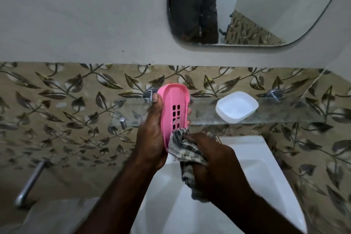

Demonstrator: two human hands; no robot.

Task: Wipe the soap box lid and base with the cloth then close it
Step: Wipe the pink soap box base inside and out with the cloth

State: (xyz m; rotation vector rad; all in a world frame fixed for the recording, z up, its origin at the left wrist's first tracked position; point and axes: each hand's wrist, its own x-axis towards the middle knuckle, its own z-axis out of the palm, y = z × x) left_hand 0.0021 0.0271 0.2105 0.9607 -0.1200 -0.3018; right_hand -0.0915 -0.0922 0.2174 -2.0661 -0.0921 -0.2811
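The left grip [152, 135] is closed on the pink soap box half [174, 108]. The thumb lies along its rim at 10 o'clock and the fingertips show past the opposite rim at 3 o'clock. The half stands on end at the centre of the view, its hollow side facing the camera and two columns of drain slots in its floor.

The right grip [212, 159] sits at 4 o'clock of that half, closed round a bunched checked cloth [182, 150]. The cloth's upper end is pushed into the hollow at the half's 6 o'clock end, just under the lowest slots. The rest of it hangs from the fist toward 6 o'clock.

The white soap box half [236, 106] lies hollow side up on the glass shelf [284, 110], at 3 o'clock of the pink half and apart from both hands. Which half is lid and which base I cannot tell.

A white sink [256, 176] lies under the right forearm. A mirror [266, 5] hangs at 1 o'clock, and a metal bar [30, 182] juts from the leaf-patterned tiles [57, 110] at 8 o'clock.
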